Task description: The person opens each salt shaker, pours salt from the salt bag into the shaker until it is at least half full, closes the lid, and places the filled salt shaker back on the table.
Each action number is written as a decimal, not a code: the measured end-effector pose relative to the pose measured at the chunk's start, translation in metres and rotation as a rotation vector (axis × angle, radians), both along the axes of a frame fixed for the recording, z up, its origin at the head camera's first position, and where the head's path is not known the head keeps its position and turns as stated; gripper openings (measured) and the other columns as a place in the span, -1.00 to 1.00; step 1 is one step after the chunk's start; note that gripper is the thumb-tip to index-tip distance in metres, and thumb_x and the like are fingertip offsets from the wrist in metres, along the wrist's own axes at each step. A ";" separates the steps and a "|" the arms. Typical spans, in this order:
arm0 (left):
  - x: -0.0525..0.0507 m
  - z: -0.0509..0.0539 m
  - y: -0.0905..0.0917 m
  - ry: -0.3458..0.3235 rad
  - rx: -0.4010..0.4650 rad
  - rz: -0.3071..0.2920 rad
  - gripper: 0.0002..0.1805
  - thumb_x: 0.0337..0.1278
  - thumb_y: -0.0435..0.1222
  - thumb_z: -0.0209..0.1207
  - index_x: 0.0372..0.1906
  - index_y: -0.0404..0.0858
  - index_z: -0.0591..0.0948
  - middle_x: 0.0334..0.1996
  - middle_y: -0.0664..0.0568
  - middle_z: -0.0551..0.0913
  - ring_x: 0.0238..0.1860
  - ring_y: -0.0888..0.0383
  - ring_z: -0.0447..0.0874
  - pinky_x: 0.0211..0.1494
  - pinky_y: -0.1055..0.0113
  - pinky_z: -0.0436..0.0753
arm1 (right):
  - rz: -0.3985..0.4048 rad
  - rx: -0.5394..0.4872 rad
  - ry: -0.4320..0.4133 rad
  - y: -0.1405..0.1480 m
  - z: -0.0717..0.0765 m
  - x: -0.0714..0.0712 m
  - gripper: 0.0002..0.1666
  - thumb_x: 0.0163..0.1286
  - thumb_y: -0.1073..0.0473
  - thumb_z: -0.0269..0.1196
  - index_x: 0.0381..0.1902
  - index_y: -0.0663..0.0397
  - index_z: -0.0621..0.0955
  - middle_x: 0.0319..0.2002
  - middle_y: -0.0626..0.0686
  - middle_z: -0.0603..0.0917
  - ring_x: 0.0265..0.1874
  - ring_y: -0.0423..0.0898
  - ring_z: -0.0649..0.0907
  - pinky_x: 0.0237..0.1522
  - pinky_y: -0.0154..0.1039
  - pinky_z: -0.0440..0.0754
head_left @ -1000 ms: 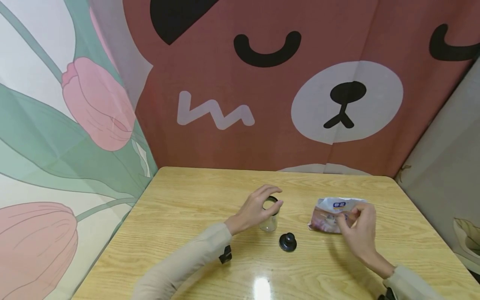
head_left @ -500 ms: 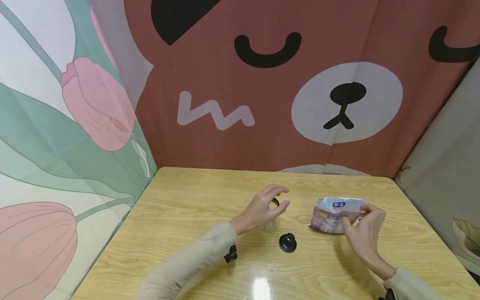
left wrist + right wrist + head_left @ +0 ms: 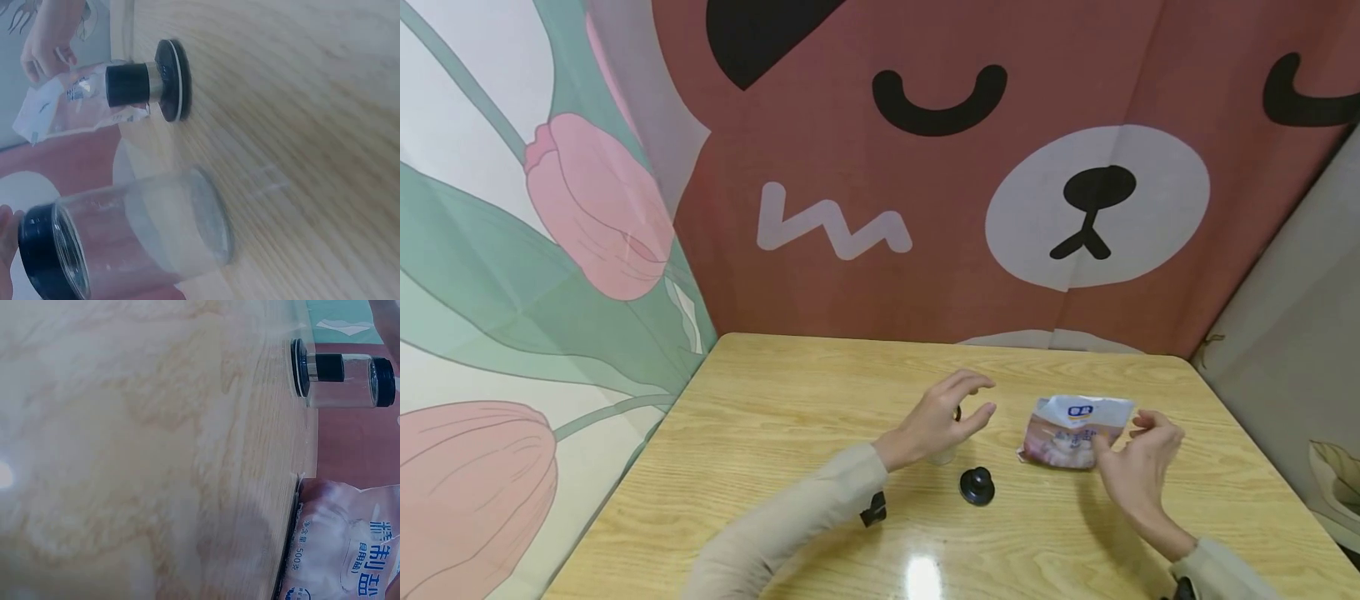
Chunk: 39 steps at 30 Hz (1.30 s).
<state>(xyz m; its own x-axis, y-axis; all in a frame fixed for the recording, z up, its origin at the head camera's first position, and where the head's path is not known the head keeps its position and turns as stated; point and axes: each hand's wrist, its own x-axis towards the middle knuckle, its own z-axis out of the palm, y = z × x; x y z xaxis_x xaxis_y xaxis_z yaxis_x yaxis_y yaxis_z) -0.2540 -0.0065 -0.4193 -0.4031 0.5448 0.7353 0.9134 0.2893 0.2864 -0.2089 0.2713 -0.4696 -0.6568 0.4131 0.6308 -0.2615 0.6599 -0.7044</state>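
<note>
A clear glass jar [image 3: 144,231] with a black rim stands on the table, mostly hidden in the head view behind the left hand [image 3: 928,423], whose fingers are spread above and beside it. The black knobbed lid [image 3: 977,486] lies just in front of the jar. To the right is a pink and white printed bag [image 3: 1063,442], standing up on the table. The right hand [image 3: 1138,471] is at the bag's right edge, thumb and fingers apart; whether the thumb touches the bag cannot be told.
The light wooden table [image 3: 790,392] ends at the back against a hanging cloth [image 3: 820,292] with a bear face. A flowered cloth [image 3: 602,350] hangs at the left, a grey one [image 3: 1285,317] at the right. Light glares near the front.
The left hand has shifted right across the jar, covering more of it. The right hand has moved right from the bag's front to its right edge, its fingers coming off the bag.
</note>
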 end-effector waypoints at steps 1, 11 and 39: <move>0.000 0.000 0.002 -0.001 -0.003 -0.005 -0.62 0.33 -0.32 0.22 0.18 -0.33 0.52 0.09 -0.05 0.56 0.09 0.20 0.56 0.17 0.54 0.47 | -0.003 0.000 -0.008 0.000 0.000 0.000 -0.24 -0.17 0.56 0.23 0.08 0.48 0.25 -0.10 0.31 0.27 -0.26 -0.41 0.14 -0.16 -0.33 0.13; 0.005 0.000 0.016 -0.018 -0.020 -0.046 -0.59 0.33 -0.32 0.21 0.21 -0.36 0.49 0.13 -0.08 0.54 0.11 0.16 0.55 0.19 0.54 0.46 | 0.014 -0.048 -0.182 0.002 0.000 0.000 -0.28 0.02 0.51 0.21 0.19 0.49 0.27 0.00 0.32 0.32 -0.20 -0.07 0.34 -0.16 -0.40 0.29; 0.018 -0.007 0.033 -0.123 -0.177 0.114 -0.40 0.44 -0.14 0.12 0.40 -0.33 0.27 0.32 -0.11 0.38 0.33 0.14 0.36 0.36 0.45 0.31 | 0.265 -0.054 -0.488 0.016 -0.013 -0.005 -0.59 0.04 0.48 0.26 -0.17 0.36 0.34 -0.24 0.23 0.46 -0.29 -0.16 0.52 -0.37 -0.61 0.43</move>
